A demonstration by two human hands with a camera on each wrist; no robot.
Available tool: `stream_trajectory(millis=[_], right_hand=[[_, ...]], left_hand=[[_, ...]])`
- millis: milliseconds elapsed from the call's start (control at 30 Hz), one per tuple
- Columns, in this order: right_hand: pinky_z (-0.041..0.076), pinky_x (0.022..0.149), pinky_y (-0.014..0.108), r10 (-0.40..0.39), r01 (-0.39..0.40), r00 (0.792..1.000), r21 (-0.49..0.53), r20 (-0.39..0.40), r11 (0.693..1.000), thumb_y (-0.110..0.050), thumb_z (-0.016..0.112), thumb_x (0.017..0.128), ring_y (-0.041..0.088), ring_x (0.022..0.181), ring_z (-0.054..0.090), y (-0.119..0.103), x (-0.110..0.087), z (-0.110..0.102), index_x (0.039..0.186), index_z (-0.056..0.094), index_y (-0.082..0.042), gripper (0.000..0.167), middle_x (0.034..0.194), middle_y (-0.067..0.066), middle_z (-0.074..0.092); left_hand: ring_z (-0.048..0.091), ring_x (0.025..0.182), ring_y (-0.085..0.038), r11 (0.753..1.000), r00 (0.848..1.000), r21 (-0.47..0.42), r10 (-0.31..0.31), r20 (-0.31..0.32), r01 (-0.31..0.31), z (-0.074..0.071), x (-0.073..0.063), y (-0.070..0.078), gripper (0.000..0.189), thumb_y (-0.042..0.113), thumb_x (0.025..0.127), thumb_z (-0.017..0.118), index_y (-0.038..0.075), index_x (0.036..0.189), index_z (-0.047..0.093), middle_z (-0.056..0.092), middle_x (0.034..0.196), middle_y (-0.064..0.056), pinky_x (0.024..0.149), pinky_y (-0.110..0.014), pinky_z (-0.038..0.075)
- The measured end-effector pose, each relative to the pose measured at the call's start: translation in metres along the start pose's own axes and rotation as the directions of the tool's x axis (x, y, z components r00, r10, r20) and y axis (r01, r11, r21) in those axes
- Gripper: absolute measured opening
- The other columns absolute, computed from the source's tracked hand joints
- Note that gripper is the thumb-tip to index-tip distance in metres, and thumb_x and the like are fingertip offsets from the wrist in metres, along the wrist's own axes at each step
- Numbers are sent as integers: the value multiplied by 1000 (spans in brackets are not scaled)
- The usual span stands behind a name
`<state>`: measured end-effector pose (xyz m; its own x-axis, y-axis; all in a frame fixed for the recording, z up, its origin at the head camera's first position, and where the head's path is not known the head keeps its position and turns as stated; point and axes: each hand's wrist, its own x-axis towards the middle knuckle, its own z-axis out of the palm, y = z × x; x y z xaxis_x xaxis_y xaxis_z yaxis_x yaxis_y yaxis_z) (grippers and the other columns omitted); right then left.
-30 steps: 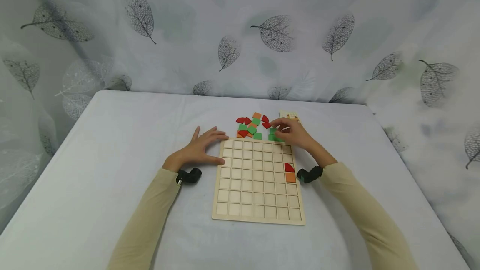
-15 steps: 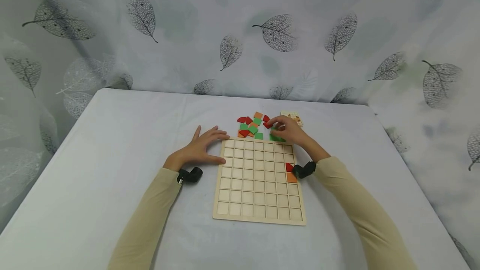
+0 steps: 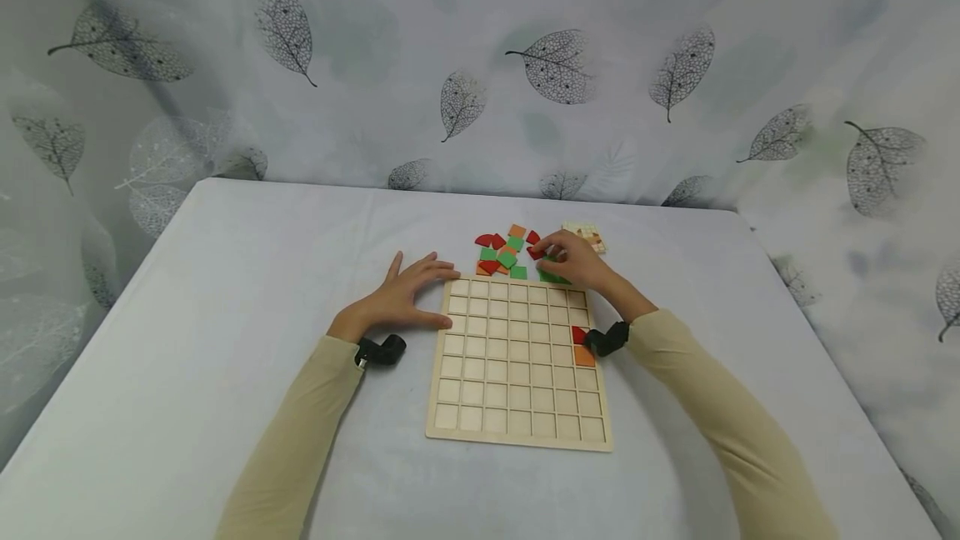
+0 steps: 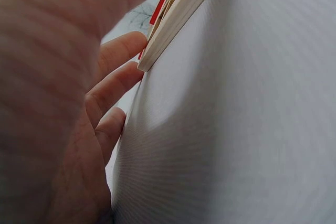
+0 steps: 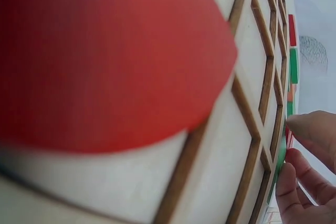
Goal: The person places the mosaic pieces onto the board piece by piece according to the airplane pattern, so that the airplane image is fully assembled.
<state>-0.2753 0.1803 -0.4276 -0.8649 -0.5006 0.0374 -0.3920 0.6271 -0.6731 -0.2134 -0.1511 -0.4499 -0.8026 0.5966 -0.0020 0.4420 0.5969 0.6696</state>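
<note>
A red tile lies on the table, a little above and right of the frame's centre, just beyond the board's far edge. It looks like thin painted wood, so I judge it light and stiff, perhaps somewhat slippery on its flat face; two opposite edges would be the best place to pinch it. The right hand is over this spot with bent fingers, the fingertips only partly apart; whether they already grip the tile I cannot say surely, because the hand covers much. Green tiles are beneath it, and a loose tile pile lies to its left.

Below, in the centre, is the wooden grid board, flat and rigid, probably easy to steady by its rim. The left hand, fingers spread and grasping nothing, touches its left side near the upper corner. At the board's right side sit a red quarter-round tile and an orange square tile. A small patterned card lies behind the right hand, on the white tablecloth.
</note>
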Motion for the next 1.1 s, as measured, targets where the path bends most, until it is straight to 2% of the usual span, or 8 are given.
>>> stream_trajectory(millis=[200, 367, 700, 933, 1100], right_hand=[[49, 83, 46, -15, 16, 1000, -25, 9, 1000, -5, 66, 91, 36, 98, 56, -3, 0, 0, 116, 62, 9, 29, 112, 25, 57], [51, 82, 45, -29, 30, 999, -53, 14, 998, -5, 67, 91, 35, 94, 58, -2, 1, 0, 115, 63, 8, 28, 112, 24, 58], [49, 78, 41, 52, -48, 998, -103, 39, 994, -8, 70, 89, 31, 92, 58, -8, 7, -2, 108, 68, 2, 22, 111, 20, 64], [51, 81, 44, 46, -41, 998, -120, 37, 992, -5, 70, 88, 31, 91, 60, -9, 13, -2, 106, 68, 2, 20, 106, 19, 67], [51, 77, 41, 32, -29, 999, -107, 27, 994, -4, 71, 88, 30, 90, 60, -9, 12, -1, 108, 68, 3, 21, 107, 19, 67]], left_hand=[[12, 150, -25, 1000, 1000, 2, -9, 2, 9, 1, 0, 0, 75, 42, 79, 78, 20, 144, 48, 38, 153, -6, 115, -52, -19], [12, 150, -24, 1000, 1000, 11, -7, 0, 7, 1, 1, 0, 75, 42, 79, 78, 19, 144, 48, 39, 153, -5, 116, -52, -18], [12, 150, -26, 1000, 1000, 6, -1, -3, 1, 0, 0, 1, 75, 41, 79, 78, 18, 143, 48, 39, 153, -7, 115, -53, -18], [12, 150, -27, 1000, 1000, -4, -9, -5, 9, 1, 0, 0, 74, 39, 79, 79, 17, 143, 49, 39, 153, -8, 115, -52, -18], [12, 150, -27, 1000, 1000, 1, -13, 0, 13, 2, -1, 0, 75, 41, 79, 79, 18, 143, 48, 38, 154, -7, 115, -52, -18]])
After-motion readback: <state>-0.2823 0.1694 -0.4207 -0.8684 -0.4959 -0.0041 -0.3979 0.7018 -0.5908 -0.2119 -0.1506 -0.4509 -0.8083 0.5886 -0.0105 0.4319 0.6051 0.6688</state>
